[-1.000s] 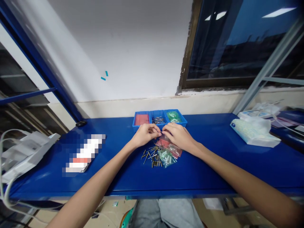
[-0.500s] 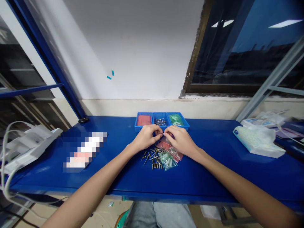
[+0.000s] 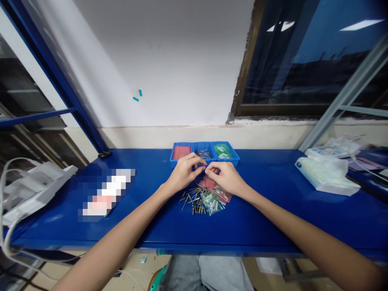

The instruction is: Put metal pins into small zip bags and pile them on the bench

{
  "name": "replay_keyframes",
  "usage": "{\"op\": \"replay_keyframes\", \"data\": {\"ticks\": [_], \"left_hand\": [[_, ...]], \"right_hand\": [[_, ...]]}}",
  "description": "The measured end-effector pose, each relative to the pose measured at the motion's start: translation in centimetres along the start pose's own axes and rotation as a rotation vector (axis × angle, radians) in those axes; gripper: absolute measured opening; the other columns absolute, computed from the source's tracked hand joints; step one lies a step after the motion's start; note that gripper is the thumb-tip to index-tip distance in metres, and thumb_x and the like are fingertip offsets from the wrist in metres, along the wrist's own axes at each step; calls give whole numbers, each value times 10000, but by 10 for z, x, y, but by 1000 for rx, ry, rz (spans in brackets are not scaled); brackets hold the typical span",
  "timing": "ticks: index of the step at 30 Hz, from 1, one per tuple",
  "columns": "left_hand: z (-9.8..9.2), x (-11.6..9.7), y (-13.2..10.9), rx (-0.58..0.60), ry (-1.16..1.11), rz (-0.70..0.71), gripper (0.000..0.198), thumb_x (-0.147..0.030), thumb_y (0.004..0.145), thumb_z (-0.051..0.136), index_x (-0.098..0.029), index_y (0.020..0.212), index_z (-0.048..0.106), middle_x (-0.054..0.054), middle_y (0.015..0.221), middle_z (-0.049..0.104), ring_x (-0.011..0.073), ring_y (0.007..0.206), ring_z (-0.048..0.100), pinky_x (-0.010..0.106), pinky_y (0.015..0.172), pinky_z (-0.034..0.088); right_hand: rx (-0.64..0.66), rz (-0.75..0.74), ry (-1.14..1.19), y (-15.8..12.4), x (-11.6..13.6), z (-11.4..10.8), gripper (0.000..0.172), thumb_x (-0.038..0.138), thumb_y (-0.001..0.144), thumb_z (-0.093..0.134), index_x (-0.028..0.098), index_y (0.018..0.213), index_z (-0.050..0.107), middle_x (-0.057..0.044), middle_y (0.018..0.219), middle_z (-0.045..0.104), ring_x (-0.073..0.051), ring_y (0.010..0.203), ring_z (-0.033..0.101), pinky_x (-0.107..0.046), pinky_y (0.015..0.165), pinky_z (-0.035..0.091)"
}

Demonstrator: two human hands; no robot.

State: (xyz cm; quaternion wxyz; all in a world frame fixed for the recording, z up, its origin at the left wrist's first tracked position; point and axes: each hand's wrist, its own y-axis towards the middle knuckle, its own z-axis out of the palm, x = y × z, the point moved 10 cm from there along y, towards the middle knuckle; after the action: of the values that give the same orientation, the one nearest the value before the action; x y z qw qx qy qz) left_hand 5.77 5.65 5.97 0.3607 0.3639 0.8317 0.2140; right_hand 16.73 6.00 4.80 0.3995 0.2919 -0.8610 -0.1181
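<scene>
- Noted three joined blue bins at the table's back edge: red pieces in the left one, metal pins in the middle, green pieces in the right.
- Found left hand just before the middle bin, thumb and forefinger clamped on a thin pin, held above the table between both hands.
- Found right hand beside it, fingertips drawn together near that pin; contact too small to tell.
- Logged a heap of rivets below the hands, touching a green-filled bag and a reddish bag.
- Recorded blue table, white packet well to the right, white device at the left edge.
- Saw white wall behind, dark window upper right.
</scene>
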Motion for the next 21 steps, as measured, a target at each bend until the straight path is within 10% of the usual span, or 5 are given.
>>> {"op": "replay_keyframes", "data": {"ticks": [6,14,21], "left_hand": [[1,-3,0,18,37,39,131,-196,948,562,-168,976,687,66,955,642,165,857,609,308,789,493],[5,25,-2,-41,-303,-246,200,-246,877,679,-151,1051,654,64,920,741,168,824,692,274,695,521],[0,13,2,-31,-127,-119,102,-268,901,679,-178,929,718,44,912,716,149,784,641,262,663,484]], "right_hand": [[-12,-13,43,-1,1,-1,271,320,941,554,180,746,681,-6,696,692,-138,622,581,-267,613,415],[-69,-42,-46,2,-1,-11,49,167,862,631,176,855,679,-23,781,715,-150,696,636,-275,691,459],[-72,-85,-81,1,-1,-8,117,160,898,597,178,819,681,-12,768,725,-146,700,652,-258,680,445]]}}
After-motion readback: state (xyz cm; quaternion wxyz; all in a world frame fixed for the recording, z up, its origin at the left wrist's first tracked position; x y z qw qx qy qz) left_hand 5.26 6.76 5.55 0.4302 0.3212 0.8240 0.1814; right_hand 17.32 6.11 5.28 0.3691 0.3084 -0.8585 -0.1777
